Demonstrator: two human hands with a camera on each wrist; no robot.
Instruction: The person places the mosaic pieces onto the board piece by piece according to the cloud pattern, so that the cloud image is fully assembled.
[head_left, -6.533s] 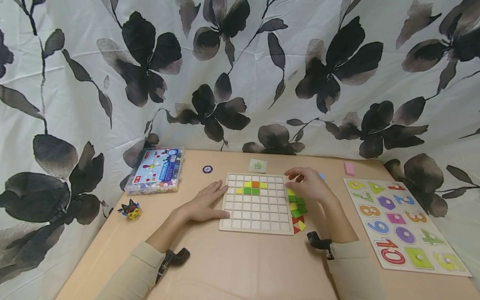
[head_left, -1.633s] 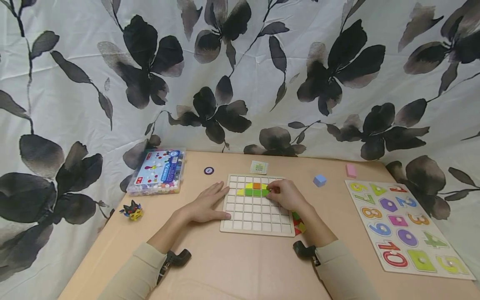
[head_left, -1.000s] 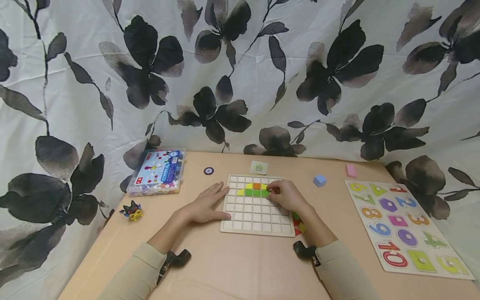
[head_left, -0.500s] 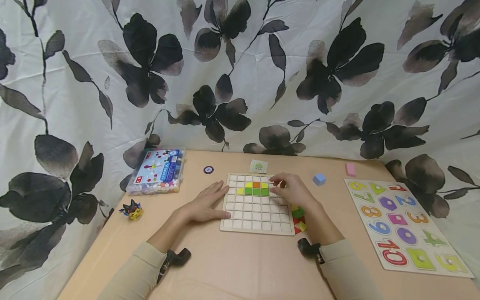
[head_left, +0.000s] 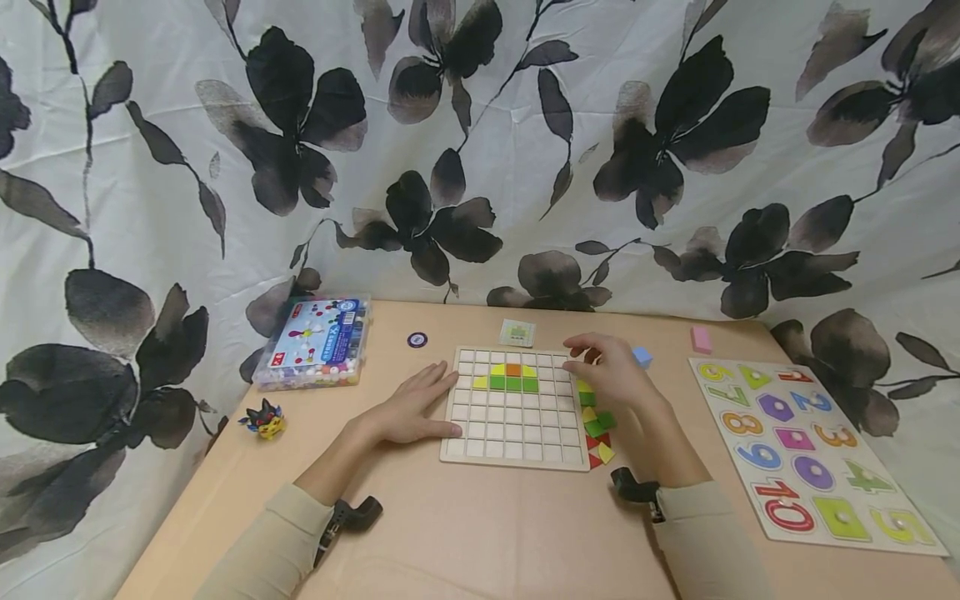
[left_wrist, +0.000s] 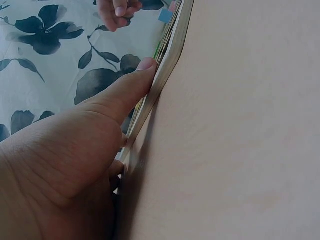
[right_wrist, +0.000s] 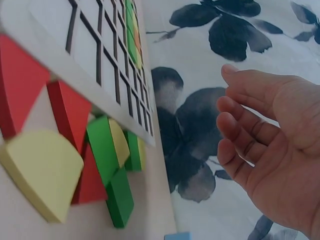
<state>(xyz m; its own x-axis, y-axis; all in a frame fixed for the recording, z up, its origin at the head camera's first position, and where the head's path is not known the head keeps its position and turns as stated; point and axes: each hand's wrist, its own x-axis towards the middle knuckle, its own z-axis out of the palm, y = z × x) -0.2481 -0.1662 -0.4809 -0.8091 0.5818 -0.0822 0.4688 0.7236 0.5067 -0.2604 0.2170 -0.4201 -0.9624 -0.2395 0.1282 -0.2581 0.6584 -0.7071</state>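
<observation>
Wooden grid board [head_left: 513, 433] (left edge) steadied by left hand [head_left: 408, 408].

Number puzzle board [head_left: 806, 450] far right; pink eraser [head_left: 700, 338] behind it; bead box [head_left: 315, 340] and toy figure [head_left: 262, 418] left

White grid board [head_left: 514, 425]; green, yellow, red pieces [head_left: 596, 421]; black-flowered white curtain [head_left: 480, 150].

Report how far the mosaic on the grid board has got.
Done: two partial rows of yellow, orange and green tiles sit near the top of the grid board. In hand: nothing; the right hand hovers empty above the loose tiles, while the left hand rests against the board's left edge. Left: most cells are bare, and loose tiles remain beside the board.
</observation>
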